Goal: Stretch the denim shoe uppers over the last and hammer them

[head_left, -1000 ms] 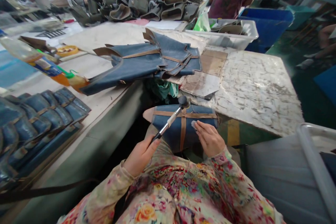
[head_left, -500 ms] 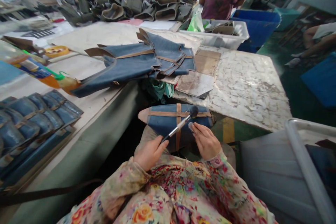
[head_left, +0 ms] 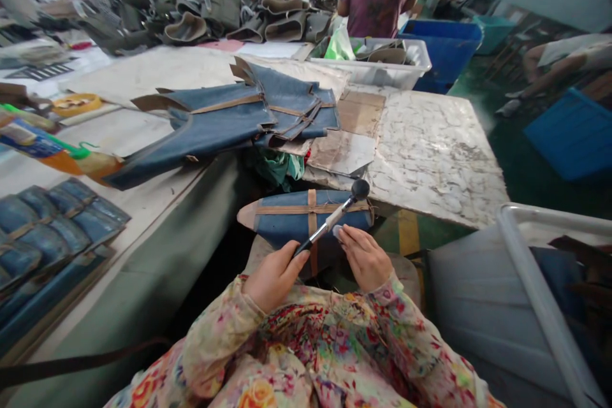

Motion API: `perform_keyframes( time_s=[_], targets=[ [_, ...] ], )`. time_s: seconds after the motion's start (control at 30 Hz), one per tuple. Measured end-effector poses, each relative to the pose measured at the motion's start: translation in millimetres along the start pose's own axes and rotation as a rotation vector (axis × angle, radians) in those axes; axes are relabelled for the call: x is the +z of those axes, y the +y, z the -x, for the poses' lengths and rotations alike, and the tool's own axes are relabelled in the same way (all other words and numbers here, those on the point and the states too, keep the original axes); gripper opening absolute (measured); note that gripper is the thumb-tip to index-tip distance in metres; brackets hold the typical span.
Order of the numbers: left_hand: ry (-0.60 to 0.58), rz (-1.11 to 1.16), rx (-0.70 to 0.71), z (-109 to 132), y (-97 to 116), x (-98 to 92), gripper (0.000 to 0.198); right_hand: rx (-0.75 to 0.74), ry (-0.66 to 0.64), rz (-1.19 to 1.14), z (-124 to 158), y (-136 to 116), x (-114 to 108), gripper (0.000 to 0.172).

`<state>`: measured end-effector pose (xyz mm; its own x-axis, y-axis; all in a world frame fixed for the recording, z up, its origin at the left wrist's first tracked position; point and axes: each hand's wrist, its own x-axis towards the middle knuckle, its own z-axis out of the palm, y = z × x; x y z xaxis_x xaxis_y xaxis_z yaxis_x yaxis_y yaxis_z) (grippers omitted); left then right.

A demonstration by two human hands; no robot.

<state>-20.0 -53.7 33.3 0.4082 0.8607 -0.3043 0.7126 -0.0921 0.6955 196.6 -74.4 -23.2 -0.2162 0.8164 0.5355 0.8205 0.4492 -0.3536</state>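
Blue leather-look piece with crossed tan strips and pale pointed end [head_left: 282, 227]: lying across the lap, point to the left. Left hand [head_left: 272, 276]: closed round the handle of a round black-headed hammer with pale-wrapped shaft [head_left: 329, 219], head raised over the piece. Right hand [head_left: 366, 258]: fingers bunched on a small whitish object [head_left: 337, 230] at the piece; can't identify it. Fanned blue panels [head_left: 224, 118] beyond, on the pale desk [head_left: 143, 197]. Grey plastic bin [head_left: 473, 293] right.
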Motion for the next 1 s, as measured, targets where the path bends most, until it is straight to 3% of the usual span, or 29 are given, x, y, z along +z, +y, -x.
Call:
perform_keyframes(
  time_s=[0.17,0.33,0.53,0.63,0.8,1.0],
  targets=[
    [-0.066,-0.091,-0.072,-1.7,-0.5,2.9,0.028,0.030,0.002,-0.043,0.2,0.7,1.7,0.036],
    [-0.043,-0.071,0.016,-12.8,2.2,7.2,0.032,0.022,-0.020,-0.053,-1.0,0.4,0.7,0.035],
    [-0.064,-0.099,-0.024,-19.6,7.5,8.3,0.029,0.023,-0.023,-0.024,-2.0,-0.5,-1.0,0.034],
    [-0.059,-0.127,0.024,-16.9,12.8,7.5,0.031,0.007,-0.004,-0.012,-1.6,0.7,0.2,0.032],
    [-0.063,-0.255,-0.061,-9.7,13.6,1.8,0.030,0.000,-0.046,-0.032,-2.0,2.7,0.2,0.035],
    [0.054,-0.133,-0.062,20.2,-13.7,-17.2,0.032,0.006,-0.023,-0.059,-2.5,3.6,-0.3,0.037]
  ],
)
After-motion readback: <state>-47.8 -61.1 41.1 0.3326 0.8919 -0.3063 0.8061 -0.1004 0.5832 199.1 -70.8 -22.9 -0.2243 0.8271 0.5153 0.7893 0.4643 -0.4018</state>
